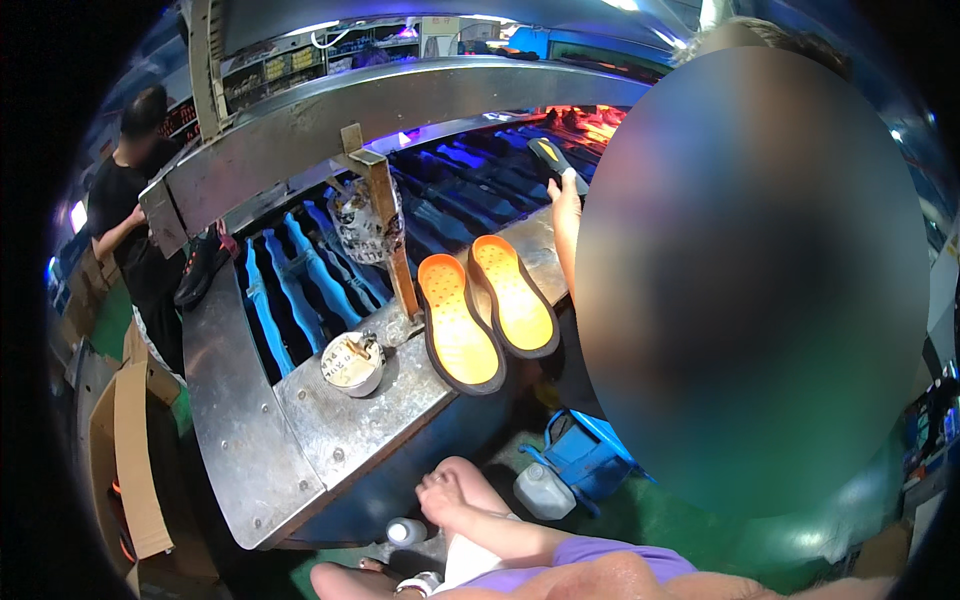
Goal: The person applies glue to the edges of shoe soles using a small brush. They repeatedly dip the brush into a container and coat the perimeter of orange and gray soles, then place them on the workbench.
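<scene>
My right hand [440, 496] rests on my bent knee at the lower middle, fingers loosely laid over it. It holds no visible object. At the bottom edge, a white wristband [418, 583] shows beside my other leg; my left hand's fingers cannot be made out there. Two shoe soles, a left one [462, 335] and a right one [515, 305], stand side by side on the metal ledge. Both have orange-yellow tops and dark rims. Beyond them, another person's hand [563, 188] grips a dark sole with a yellow patch [545, 152].
A conveyor with blue slats [300, 270] runs beyond the metal ledge [375, 400]. A cup [352, 365] stands near an upright post [385, 225]. Cardboard boxes [140, 460] flank the left, where a co-worker [140, 190] stands. A blurred person fills the right. A bottle [405, 531] is below.
</scene>
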Motion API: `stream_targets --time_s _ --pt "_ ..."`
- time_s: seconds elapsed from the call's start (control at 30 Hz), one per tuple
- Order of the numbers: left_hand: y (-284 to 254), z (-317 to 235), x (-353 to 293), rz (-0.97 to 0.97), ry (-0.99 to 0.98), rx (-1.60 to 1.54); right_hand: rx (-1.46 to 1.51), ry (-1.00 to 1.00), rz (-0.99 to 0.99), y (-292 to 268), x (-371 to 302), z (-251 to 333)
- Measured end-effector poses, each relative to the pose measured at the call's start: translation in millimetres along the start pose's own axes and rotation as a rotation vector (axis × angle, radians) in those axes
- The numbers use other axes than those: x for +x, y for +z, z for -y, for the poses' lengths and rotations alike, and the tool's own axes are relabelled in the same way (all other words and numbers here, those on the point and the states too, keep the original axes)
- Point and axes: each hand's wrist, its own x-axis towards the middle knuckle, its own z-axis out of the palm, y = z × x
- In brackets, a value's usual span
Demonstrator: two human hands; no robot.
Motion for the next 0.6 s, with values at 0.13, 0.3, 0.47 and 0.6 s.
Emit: stream_targets --time_s 0.13,0.3,0.47,0.6 --pt "0 0 2 0.023 0.006 0.003 0.009 0.270 0.063 -5 12 -25" --pt "2 3 -2 0.053 0.011 0.014 -0.121 0.335 0.250 -9 30 -31" --pt "4 9 -7 0.066 0.003 0.006 -0.141 0.240 0.115 -10 27 -23" --pt "9 14 -4 0.076 0.017 0.015 -0.167 0.186 0.139 -14 27 -22"
